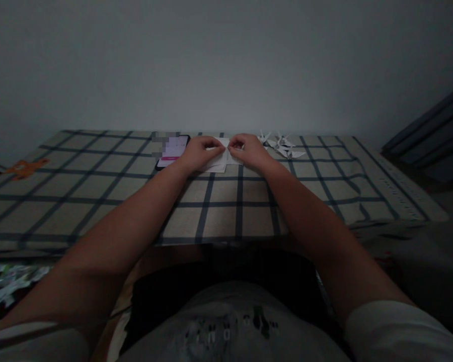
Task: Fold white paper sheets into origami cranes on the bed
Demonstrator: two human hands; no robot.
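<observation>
My left hand (201, 152) and my right hand (249, 149) are close together at the far middle of the table, thumbs and fingers pinched. Between the fingertips is a white piece of paper (232, 160), its exact folds too small and dim to make out. Beneath my left hand lie more white paper sheets (216, 168), partly covered by the fingers. Just right of my right hand sit several folded paper cranes (283, 146) with pointed wings.
A phone (172, 151) with a lit screen lies left of my left hand. A checked cloth (222, 216) covers the table, which meets a pale wall (226, 65). An orange item (25, 168) rests at the far left edge. Below left are crumpled-looking pale pieces (9, 281).
</observation>
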